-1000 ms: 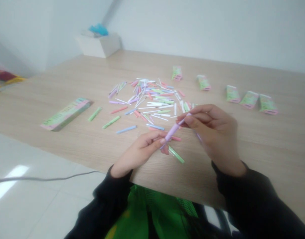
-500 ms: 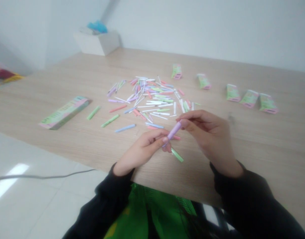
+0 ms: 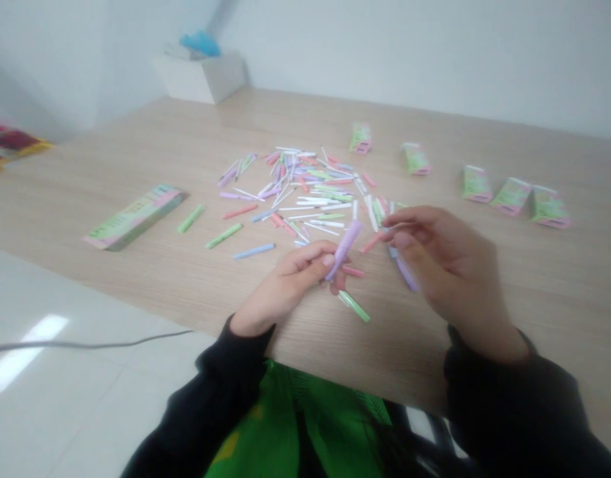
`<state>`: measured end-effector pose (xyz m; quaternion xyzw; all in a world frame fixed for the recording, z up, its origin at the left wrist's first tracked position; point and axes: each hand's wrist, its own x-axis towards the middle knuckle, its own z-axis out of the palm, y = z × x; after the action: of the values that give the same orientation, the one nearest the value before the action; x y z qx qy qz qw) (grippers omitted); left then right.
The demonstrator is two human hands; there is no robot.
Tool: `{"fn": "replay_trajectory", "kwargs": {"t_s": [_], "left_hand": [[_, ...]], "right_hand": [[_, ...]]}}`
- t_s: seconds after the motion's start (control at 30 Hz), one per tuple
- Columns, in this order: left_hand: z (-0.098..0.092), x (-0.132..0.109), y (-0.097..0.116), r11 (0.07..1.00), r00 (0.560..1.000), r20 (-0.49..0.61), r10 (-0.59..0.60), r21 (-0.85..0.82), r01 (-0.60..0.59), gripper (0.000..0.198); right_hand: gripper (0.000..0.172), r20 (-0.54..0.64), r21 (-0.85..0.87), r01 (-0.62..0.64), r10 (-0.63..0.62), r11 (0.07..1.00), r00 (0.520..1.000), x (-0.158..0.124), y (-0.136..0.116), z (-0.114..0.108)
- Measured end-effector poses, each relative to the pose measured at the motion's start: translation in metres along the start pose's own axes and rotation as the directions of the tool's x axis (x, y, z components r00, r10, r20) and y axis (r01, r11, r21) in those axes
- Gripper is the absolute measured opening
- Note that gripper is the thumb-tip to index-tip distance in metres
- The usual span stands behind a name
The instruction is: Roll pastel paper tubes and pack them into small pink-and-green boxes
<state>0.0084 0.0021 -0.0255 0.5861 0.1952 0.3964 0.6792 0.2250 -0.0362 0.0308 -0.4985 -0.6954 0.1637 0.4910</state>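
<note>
Head view: the left hand point(image 3: 290, 285) pinches a lilac tube point(image 3: 343, 249) between thumb and fingers, its top tilted toward the right hand point(image 3: 449, 272). That hand's parted fingers point(image 3: 410, 222) sit just beside the tube, not touching. A lilac stick point(image 3: 404, 273) shows below them; pastel sticks point(image 3: 305, 186) lie scattered upper middle.

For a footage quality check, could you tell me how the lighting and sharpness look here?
In the head view, light is soft and shadows faint, with white glare on the floor tiles; the pile of pastel sticks looks slightly blurred.
</note>
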Motion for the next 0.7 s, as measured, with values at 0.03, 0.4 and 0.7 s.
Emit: {"fn": "replay_trajectory", "kwargs": {"t_s": [0.03, 0.4, 0.7], "left_hand": [[-0.001, 0.0, -0.001, 1.0, 1.0, -0.001, 0.002, 0.0, -0.002, 0.028], [-0.007, -0.008, -0.013, 0.999, 0.996, -0.081, -0.039, -0.016, 0.038, 0.026], [-0.009, -0.017, -0.017, 0.995, 0.993, -0.092, -0.069, 0.061, 0.075, 0.023]], "right_hand": [[0.015, -0.006, -0.028, -0.005, 0.005, 1.0, 1.0, -0.001, 0.003, -0.005], [0.023, 0.008, -0.604, -0.365, 0.464, 0.708, 0.886, -0.025, 0.084, -0.038], [0.034, 0.098, -0.659, -0.405, 0.606, 0.634, 0.79, -0.047, 0.101, -0.022]]}}
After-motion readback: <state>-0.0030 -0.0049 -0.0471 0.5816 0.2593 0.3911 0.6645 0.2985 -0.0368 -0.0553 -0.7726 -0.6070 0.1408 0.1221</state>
